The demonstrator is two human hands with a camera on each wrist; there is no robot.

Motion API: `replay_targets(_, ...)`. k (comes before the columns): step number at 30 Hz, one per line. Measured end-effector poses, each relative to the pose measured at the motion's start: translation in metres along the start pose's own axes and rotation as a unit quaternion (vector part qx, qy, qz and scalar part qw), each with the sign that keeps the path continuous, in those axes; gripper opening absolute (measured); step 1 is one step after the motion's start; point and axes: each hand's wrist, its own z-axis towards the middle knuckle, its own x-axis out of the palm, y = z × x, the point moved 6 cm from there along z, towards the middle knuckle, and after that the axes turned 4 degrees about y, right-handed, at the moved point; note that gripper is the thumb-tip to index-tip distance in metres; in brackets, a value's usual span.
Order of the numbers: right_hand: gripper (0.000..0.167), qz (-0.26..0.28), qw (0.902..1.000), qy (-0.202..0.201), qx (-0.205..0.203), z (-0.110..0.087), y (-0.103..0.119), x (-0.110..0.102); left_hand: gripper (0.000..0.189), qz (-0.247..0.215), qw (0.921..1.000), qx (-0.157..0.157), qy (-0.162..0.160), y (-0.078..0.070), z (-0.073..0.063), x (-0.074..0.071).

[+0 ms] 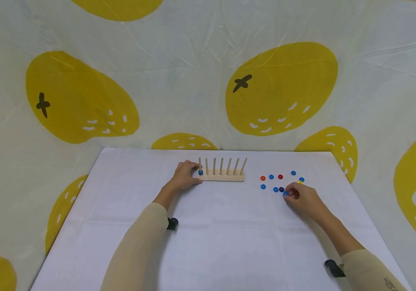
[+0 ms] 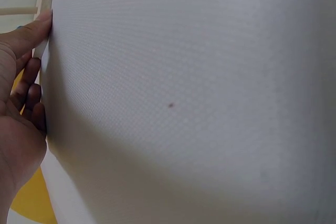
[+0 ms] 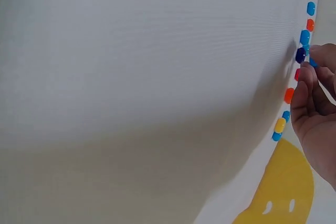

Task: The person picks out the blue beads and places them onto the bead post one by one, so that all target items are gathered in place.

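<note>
A pale wooden peg board [image 1: 222,178] with a row of upright pegs stands near the table's far edge. My left hand [image 1: 184,176] holds its left end, thumb [image 2: 37,29] along the front side and fingers round behind. One blue bead [image 1: 200,172] sits low on the leftmost peg; the other pegs are bare. Over to the right, my right hand [image 1: 304,199] pinches a blue ring-shaped bead [image 1: 286,193] between thumb and fingertips, close to the tabletop. A dark purple bead [image 1: 281,189] lies just beside it. In the right wrist view the pinched bead [image 3: 313,62] is partly hidden by fingers.
Several loose beads lie right of the board, among them a red bead [image 1: 280,176], an orange bead [image 1: 263,178] and a blue bead [image 1: 293,173]. A yellow bead [image 1: 300,182] is partly behind the right hand. White cloth [image 1: 230,242] covers the table; a patterned curtain hangs behind.
</note>
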Motion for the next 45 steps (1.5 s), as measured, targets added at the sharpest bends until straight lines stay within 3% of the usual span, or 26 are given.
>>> replay_targets(12,0.022,0.006,0.9978,-0.03,-0.059,0.0,0.027,-0.022,0.059,-0.007,1.0,-0.004,0.004,0.003,-0.001,0.003)
replay_targets(21,0.026,0.01,0.9955,-0.044,-0.083,0.014,0.061,-0.04,0.058,-0.021,0.9997,-0.003,0.006,0.006,0.0,0.003)
replay_targets(34,0.021,0.015,0.9881,-0.055,-0.143,0.046,0.12,-0.039,0.056,-0.032,0.9994,0.01,0.0,0.009,0.0,0.002)
replay_targets(45,0.02,0.058,0.9785,-0.061,-0.188,0.069,0.167,-0.036,0.056,-0.033,0.9994,0.01,-0.004,0.007,0.0,-0.001)
